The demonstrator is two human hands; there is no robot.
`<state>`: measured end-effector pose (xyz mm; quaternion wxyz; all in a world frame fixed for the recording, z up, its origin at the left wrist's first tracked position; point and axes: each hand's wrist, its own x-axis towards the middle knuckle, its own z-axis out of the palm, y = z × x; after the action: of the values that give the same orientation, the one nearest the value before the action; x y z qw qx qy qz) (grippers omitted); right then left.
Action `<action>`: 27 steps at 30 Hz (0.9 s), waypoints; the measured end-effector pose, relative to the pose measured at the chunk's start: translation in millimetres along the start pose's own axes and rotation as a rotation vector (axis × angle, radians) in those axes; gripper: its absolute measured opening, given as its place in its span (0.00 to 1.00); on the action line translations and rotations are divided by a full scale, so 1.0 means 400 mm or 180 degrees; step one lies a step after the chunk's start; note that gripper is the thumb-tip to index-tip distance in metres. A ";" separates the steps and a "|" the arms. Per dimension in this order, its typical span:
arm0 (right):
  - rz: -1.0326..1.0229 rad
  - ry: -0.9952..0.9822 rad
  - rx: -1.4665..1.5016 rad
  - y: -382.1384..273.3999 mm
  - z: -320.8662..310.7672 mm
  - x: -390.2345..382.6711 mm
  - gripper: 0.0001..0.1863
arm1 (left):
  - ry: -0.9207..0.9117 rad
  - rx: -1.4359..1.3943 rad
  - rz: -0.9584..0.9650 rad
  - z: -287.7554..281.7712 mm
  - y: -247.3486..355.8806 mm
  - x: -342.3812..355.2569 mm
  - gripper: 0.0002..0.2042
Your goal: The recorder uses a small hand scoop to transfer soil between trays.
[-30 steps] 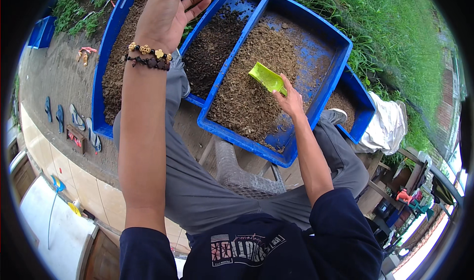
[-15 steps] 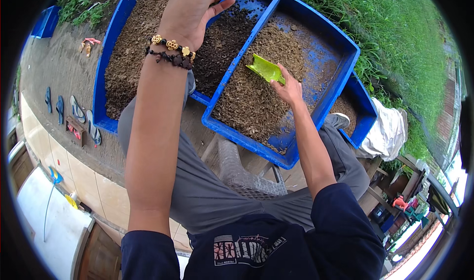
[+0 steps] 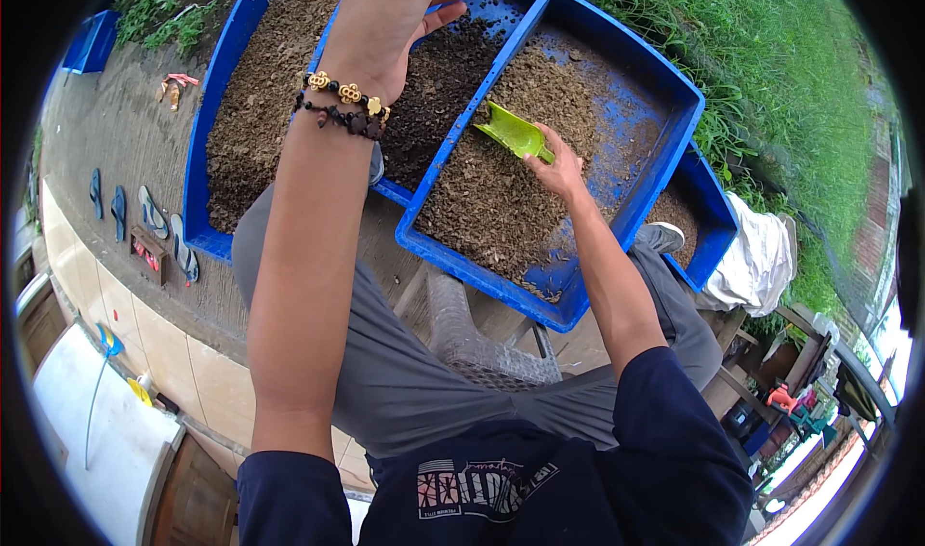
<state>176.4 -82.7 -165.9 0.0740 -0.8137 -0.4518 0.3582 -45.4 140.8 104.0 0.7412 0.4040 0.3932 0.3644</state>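
My right hand (image 3: pixel 561 170) is closed round the handle of a lime-green scoop (image 3: pixel 514 134). The scoop lies low over the crumbly brown material (image 3: pixel 472 194) in a blue tray (image 3: pixel 436 175), its mouth toward the tray's left wall; its inside looks mostly bare. My left hand (image 3: pixel 409 16) is raised at the top edge over the neighbouring trays, fingers stretched and apart, with nothing seen in it. Part of that hand is cut off by the picture's edge. Beaded bracelets (image 3: pixel 349 101) circle the left wrist.
A blue tray (image 3: pixel 196 175) of brown material stands at left, with darker clumps (image 3: pixel 434 93) beside it. Another blue tray (image 3: pixel 718 213) sits low at right, by a white sack (image 3: pixel 753 257). A woven seat (image 3: pixel 472 348) is between my legs. Sandals (image 3: pixel 183 247) lie at left.
My left arm has shifted slightly right. The right hand and scoop have moved a little left, toward the tray's left wall.
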 end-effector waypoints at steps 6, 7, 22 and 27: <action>-0.0199 0.0086 -0.0027 -0.013 -0.021 0.000 0.39 | 0.0056 0.0145 -0.0048 0.004 -0.005 0.000 0.10; -0.0236 0.0054 -0.0029 -0.016 -0.026 0.002 0.39 | 0.0096 0.0198 -0.0105 0.007 -0.003 -0.002 0.09; -0.0096 -0.0179 0.0095 -0.025 -0.043 -0.002 0.38 | 0.0121 0.0525 -0.0106 0.030 0.009 -0.020 0.09; -0.0171 -0.0148 -0.0247 -0.108 -0.131 -0.001 0.37 | 0.0309 0.0583 -0.0296 0.027 0.013 -0.002 0.09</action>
<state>180.9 -47.3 -107.9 0.0414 -0.7950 -0.4886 0.3572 -37.3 138.8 112.6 0.6974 0.4333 0.4785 0.3113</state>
